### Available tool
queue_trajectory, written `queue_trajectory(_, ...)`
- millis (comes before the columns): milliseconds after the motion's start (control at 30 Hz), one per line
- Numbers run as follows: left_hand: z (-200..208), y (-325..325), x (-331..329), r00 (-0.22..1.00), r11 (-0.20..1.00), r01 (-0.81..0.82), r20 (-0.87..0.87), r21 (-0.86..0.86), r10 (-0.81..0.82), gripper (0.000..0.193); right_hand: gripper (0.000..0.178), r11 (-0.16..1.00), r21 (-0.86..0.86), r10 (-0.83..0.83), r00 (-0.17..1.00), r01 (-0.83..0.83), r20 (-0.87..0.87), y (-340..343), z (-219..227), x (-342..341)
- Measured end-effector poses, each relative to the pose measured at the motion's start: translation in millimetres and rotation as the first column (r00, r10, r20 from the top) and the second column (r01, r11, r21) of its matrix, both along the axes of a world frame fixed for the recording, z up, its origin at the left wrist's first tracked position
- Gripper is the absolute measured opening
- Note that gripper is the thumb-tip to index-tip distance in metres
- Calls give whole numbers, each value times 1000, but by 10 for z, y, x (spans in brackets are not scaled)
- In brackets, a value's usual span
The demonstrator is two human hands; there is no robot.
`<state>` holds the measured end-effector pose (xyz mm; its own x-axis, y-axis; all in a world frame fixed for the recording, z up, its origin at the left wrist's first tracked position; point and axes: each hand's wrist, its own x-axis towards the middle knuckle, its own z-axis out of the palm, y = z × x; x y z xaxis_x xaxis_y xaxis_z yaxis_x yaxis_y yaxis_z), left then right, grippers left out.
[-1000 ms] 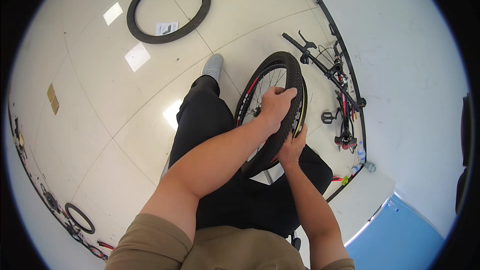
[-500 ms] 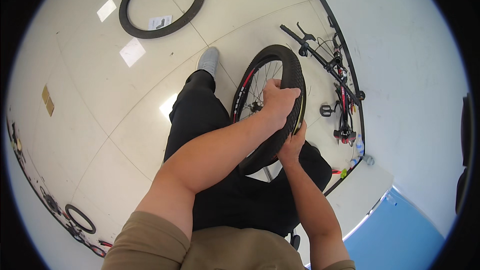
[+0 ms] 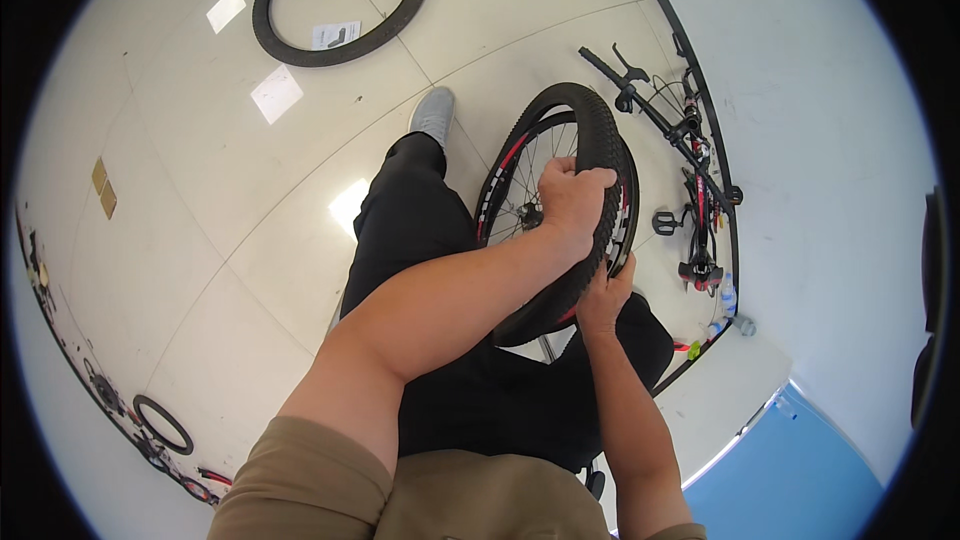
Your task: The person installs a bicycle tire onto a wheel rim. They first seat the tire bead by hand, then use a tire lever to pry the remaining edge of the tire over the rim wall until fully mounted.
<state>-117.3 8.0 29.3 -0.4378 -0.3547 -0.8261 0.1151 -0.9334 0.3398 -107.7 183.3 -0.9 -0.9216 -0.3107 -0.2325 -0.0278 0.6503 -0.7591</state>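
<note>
A spoked bicycle wheel with a black rim [image 3: 629, 180] marked in red and white stands between my legs. Its black knobby tire [image 3: 597, 125] sits askew, pulled off the rim along the upper right, where the rim shows outside it. My left hand [image 3: 574, 204] is closed around the tire's right side, thumb over the tread and fingers curled inside. Lower down, my right hand [image 3: 604, 302] holds the wheel's lower right edge, fingers on the rim's outer side and part of the palm hidden behind the tire. Spokes and hub [image 3: 530, 215] show left of my left hand.
Another tire [image 3: 266, 25] lies on the tiled floor ahead, a printed sheet [image 3: 336, 35] inside it. Along the right wall lie a bicycle frame with handlebar [image 3: 655, 118] and plastic bottles [image 3: 728, 292]. A smaller tire [image 3: 162, 425] and parts line the far left edge.
The tire's right side has come inward off the rim, so the rim's red-and-white face now shows to its right. Both hands keep their holds; the whole view has shifted slightly.
</note>
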Motion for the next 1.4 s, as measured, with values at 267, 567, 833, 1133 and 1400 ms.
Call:
queue_trajectory(267,-38,141,43,999,997,16,-47,76,-12,39,37,993,-110,47,999,-48,-18,63,-144,-61)
queue_trajectory(567,20,40,33,998,995,40,-49,90,-36,34,37,999,-24,-28,997,26,-78,61,-122,127)
queue_trajectory(833,-127,76,-59,978,978,206,-31,-36,-207,36,63,991,36,135,988,-133,-80,-85,-78,15)
queue_trajectory(1133,-62,-14,-34,977,973,213,5,-89,-213,34,67,980,-82,189,980,-184,68,-112,-47,-110)
queue_trajectory(1400,-148,-37,-64,972,972,233,27,-33,-232,42,64,961,2,277,961,-277,-6,-2,-105,-113)
